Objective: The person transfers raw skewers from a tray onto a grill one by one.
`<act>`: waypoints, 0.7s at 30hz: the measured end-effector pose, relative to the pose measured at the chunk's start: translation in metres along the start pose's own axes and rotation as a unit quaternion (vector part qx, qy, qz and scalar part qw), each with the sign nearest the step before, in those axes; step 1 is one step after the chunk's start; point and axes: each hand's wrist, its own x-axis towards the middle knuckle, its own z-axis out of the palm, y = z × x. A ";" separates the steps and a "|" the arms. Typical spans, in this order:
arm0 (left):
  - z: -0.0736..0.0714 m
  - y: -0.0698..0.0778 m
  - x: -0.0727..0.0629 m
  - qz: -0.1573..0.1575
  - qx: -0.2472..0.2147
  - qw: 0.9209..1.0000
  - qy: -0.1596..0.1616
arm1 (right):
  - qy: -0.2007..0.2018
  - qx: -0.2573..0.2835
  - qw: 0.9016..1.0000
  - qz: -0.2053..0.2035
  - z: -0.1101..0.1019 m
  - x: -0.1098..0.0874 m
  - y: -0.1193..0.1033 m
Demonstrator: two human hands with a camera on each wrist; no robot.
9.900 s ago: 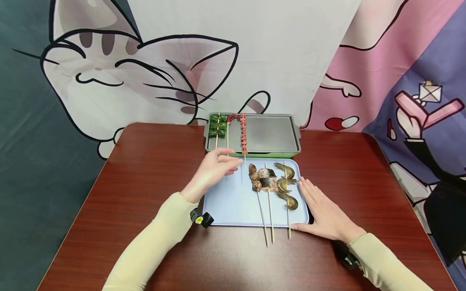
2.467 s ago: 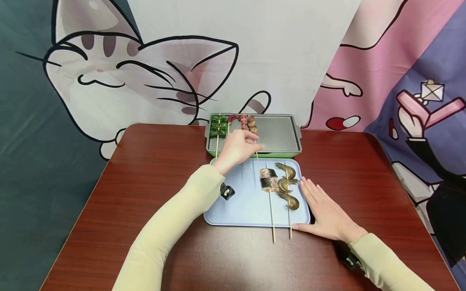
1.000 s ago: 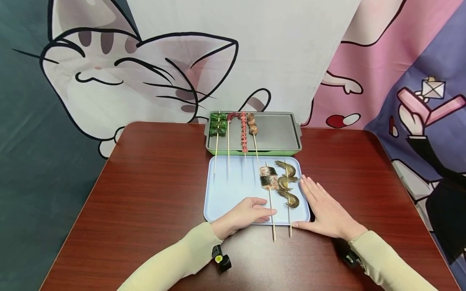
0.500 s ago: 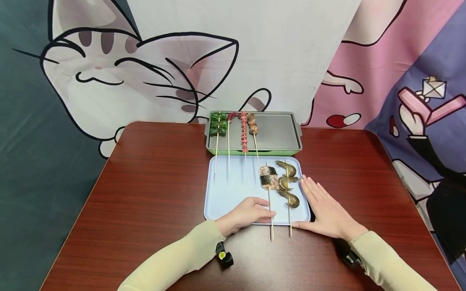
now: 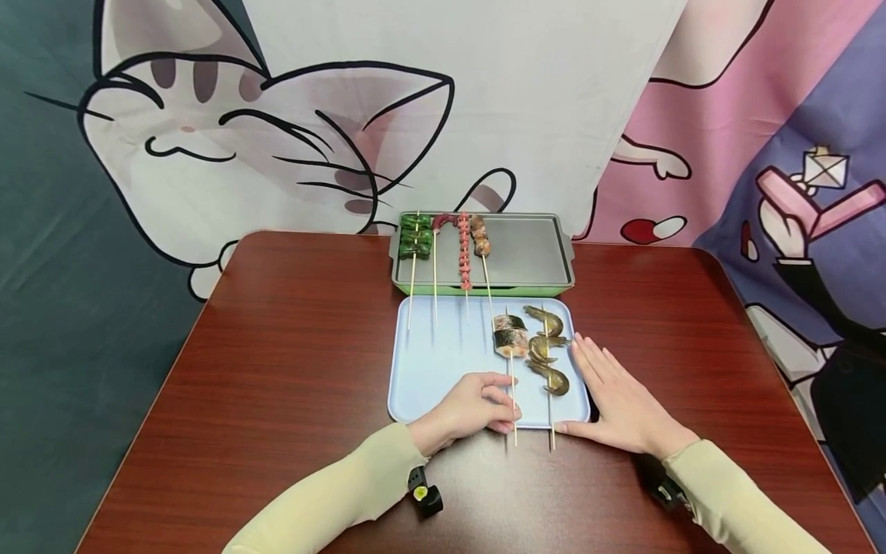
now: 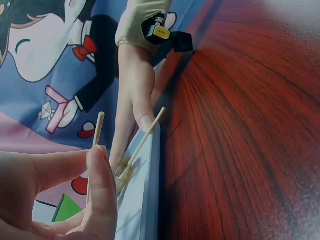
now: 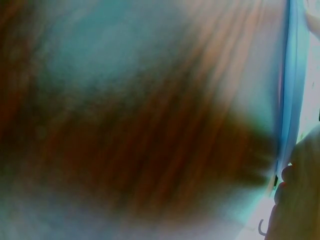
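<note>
My left hand [image 5: 474,408] pinches the stick of a fish skewer [image 5: 511,338] between thumb and fingers, near the front of the light blue tray [image 5: 429,369]. Two chunks with dark skin sit at its far end, and the stick's shadow falls apart from it. In the left wrist view the stick's end [image 6: 99,127] pokes out past the thumb. To the right lies a shrimp skewer [image 5: 550,377], its stick reaching over the tray's front edge. Straight-fingered, my right hand [image 5: 623,400] rests along the tray's right side, thumb at the front corner.
Behind the tray stands a grey grill pan [image 5: 529,254] on a green base. On its left half lie a green pepper skewer [image 5: 414,238], a dark red curled piece on a stick [image 5: 443,221], a pink-red skewer [image 5: 464,254] and a brown meat skewer [image 5: 480,235]. Their sticks overhang the tray.
My left hand laid the brown meat skewer on the pan, came back to the tray, and took hold of the fish skewer, raising its stick slightly. The right hand stayed in place.
</note>
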 end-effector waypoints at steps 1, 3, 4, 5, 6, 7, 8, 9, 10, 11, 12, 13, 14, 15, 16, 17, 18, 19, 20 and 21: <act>0.000 0.001 -0.001 0.001 -0.002 1.000 0.001 | 0.000 0.000 1.000 0.000 0.000 0.000 0.000; 0.001 0.002 -0.002 0.001 -0.008 1.000 0.004 | 0.001 0.001 1.000 0.000 -0.001 0.001 0.000; 0.001 0.003 -0.002 -0.001 -0.010 1.000 0.006 | 0.000 0.000 1.000 0.000 -0.001 0.001 0.000; 0.001 0.004 -0.003 -0.002 -0.013 1.000 0.007 | 0.001 0.000 1.000 0.000 -0.001 0.001 0.000; 0.001 0.005 -0.004 -0.003 -0.015 1.000 0.008 | 0.000 0.000 1.000 0.000 -0.002 0.001 0.000; 0.001 0.005 -0.005 -0.004 -0.019 1.000 0.008 | -0.001 0.000 1.000 0.000 -0.002 0.002 0.000; 0.001 0.005 -0.006 -0.005 -0.022 1.000 0.008 | -0.002 0.000 1.000 0.000 -0.002 0.002 0.000; 0.001 0.005 -0.007 -0.005 -0.025 1.000 0.008 | -0.003 -0.001 1.000 0.000 -0.002 0.002 0.000; 0.002 0.005 -0.007 -0.005 -0.027 1.000 0.008 | -0.004 -0.001 1.000 -0.001 -0.002 0.001 0.000; 0.002 0.005 -0.008 -0.005 -0.030 0.999 0.008 | -0.005 -0.001 1.000 -0.001 -0.002 0.001 0.000; 0.002 0.005 -0.008 -0.005 -0.033 0.999 0.007 | -0.006 -0.002 1.000 -0.001 -0.002 0.001 0.000; 0.002 0.004 -0.008 -0.005 -0.035 0.999 0.006 | -0.005 -0.002 1.000 -0.002 -0.002 0.001 0.000; 0.002 0.004 -0.008 -0.004 -0.036 0.999 0.006 | -0.004 -0.002 1.000 -0.002 -0.002 0.001 0.000; 0.002 0.003 -0.008 -0.004 -0.037 0.999 0.005 | -0.003 -0.003 1.000 -0.002 -0.002 0.001 0.000; 0.002 0.003 -0.008 -0.004 -0.039 0.999 0.005 | -0.002 -0.001 1.000 -0.001 -0.001 0.001 0.000; 0.002 0.002 -0.008 -0.004 -0.041 0.999 0.004 | -0.003 -0.001 1.000 -0.001 -0.001 0.001 -0.001; 0.002 0.002 -0.008 -0.004 -0.042 0.999 0.003 | -0.002 0.001 1.000 0.000 -0.001 0.000 -0.001; 0.002 0.001 -0.008 -0.003 -0.043 0.999 0.002 | -0.001 0.002 1.000 0.000 0.000 0.000 -0.001; 0.002 0.001 -0.008 -0.003 -0.044 0.999 0.002 | -0.001 0.004 1.000 0.000 0.000 0.000 -0.001; 0.002 0.001 -0.008 -0.003 -0.044 0.999 0.002 | -0.001 0.004 1.000 0.001 0.000 -0.001 -0.001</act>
